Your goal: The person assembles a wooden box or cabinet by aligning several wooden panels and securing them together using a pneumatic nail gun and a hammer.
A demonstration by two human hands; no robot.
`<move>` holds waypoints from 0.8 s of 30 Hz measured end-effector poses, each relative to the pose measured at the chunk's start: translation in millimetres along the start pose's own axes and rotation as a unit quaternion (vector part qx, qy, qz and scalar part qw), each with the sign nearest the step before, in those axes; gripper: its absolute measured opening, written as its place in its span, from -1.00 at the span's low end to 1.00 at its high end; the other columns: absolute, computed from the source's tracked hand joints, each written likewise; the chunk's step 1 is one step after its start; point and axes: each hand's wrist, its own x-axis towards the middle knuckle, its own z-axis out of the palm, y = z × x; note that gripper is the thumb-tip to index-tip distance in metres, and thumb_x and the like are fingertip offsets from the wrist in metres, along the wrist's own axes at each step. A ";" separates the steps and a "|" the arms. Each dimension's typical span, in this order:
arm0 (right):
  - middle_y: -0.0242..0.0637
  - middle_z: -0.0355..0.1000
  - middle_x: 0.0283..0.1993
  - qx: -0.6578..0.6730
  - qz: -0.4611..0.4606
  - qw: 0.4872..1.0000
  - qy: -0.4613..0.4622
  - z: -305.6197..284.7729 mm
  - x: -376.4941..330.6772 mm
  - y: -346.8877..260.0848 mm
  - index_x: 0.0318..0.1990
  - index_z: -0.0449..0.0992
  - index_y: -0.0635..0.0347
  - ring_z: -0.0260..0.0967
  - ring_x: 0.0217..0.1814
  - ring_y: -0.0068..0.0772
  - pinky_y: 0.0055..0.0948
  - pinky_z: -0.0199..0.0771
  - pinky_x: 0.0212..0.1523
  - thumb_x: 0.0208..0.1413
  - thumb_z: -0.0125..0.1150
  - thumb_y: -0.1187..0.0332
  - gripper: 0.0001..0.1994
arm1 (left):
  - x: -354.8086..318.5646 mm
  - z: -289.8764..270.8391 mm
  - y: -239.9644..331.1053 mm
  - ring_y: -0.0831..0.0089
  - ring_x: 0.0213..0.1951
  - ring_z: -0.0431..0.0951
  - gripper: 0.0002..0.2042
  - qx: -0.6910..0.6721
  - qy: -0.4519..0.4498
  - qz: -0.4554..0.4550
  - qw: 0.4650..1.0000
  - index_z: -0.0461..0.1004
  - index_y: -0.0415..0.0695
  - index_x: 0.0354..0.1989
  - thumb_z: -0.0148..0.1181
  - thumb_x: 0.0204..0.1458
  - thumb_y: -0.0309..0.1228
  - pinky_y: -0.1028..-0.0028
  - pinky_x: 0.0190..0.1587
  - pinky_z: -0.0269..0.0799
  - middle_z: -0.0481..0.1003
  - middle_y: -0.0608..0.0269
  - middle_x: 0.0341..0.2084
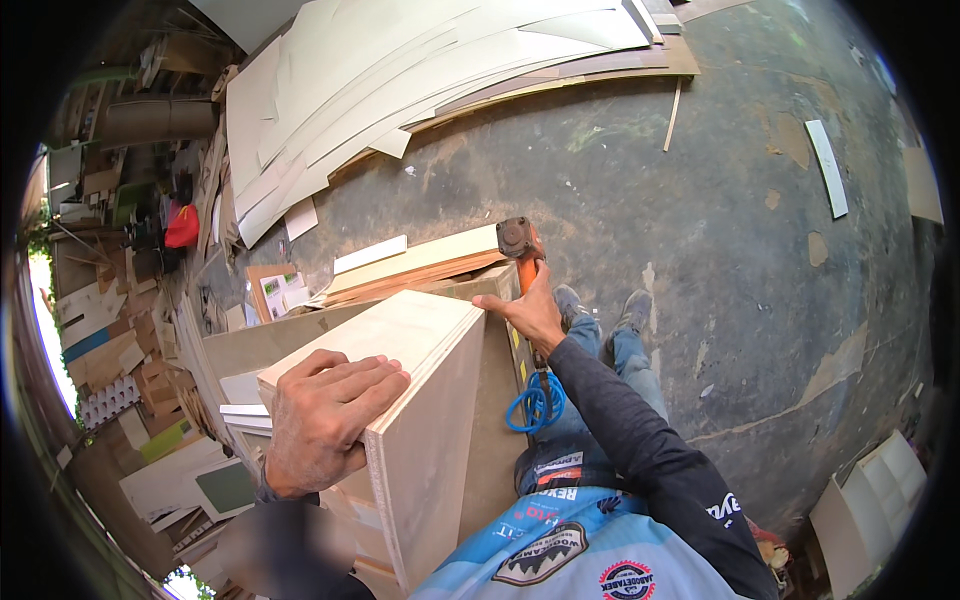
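Floor (740, 270) runs grey past the workbench (500, 400) I look down on through my feed. On it stands a pale wooden box (425, 440), its top running lengthwise from near left to far right, between the hands I watch. Just beyond its far right corner is an orange and black tool (514, 238). The left hand (325, 425) is nearer, draped across the box top; how firmly, I can't tell. The right hand (532, 308) meets the tool, thumb spread toward that corner; whether it clasps, I can't tell.

There at lower centre, lettering (556, 492) and emblems (540, 553) on the blue shirt (590, 530), white script (722, 510) on the dark sleeve (640, 425).
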 end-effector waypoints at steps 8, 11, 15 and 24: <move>0.23 0.12 0.36 0.052 0.021 0.998 -0.041 3.7 5.5 0.3 0.43 -0.16 0.44 0.13 0.44 0.11 -0.17 0.13 0.42 -0.37 0.64 -0.05 0.32 | -1.8 1.9 0.0 0.27 -0.08 0.68 -0.62 0.003 -0.001 -0.006 1.000 0.59 -0.15 -0.13 0.37 -0.17 -0.29 0.28 -0.17 0.49 0.66 0.16 -0.16; 0.25 0.11 0.37 0.047 0.035 0.997 -0.042 3.6 3.8 -5.3 0.43 -0.16 0.45 0.13 0.45 0.11 -0.17 0.13 0.42 -0.38 0.63 -0.04 0.32 | -1.5 2.7 -0.6 0.27 -0.08 0.68 -0.62 0.003 0.006 -0.004 1.000 0.60 -0.14 -0.14 0.37 -0.18 -0.28 0.28 -0.17 0.49 0.66 0.17 -0.17; 0.27 0.11 0.38 0.049 0.036 0.997 -0.044 4.3 2.6 -9.0 0.45 -0.18 0.42 0.13 0.44 0.14 -0.15 0.13 0.41 -0.40 0.62 -0.05 0.34 | -0.6 2.4 -0.7 0.26 -0.09 0.68 -0.63 -0.005 0.008 -0.010 1.000 0.60 -0.12 -0.15 0.38 -0.19 -0.28 0.27 -0.18 0.50 0.67 0.17 -0.19; -0.27 0.45 -0.33 0.200 -0.030 0.977 0.072 -41.2 -21.3 50.6 -0.02 0.43 0.30 0.43 -0.38 -0.46 -0.42 0.52 -0.33 0.01 0.49 0.06 -0.44 | 0.9 3.3 -3.3 0.23 -0.21 0.70 -0.60 -0.016 0.021 -0.017 1.000 0.64 -0.10 -0.20 0.43 -0.32 -0.31 0.33 -0.25 0.53 0.67 0.17 -0.25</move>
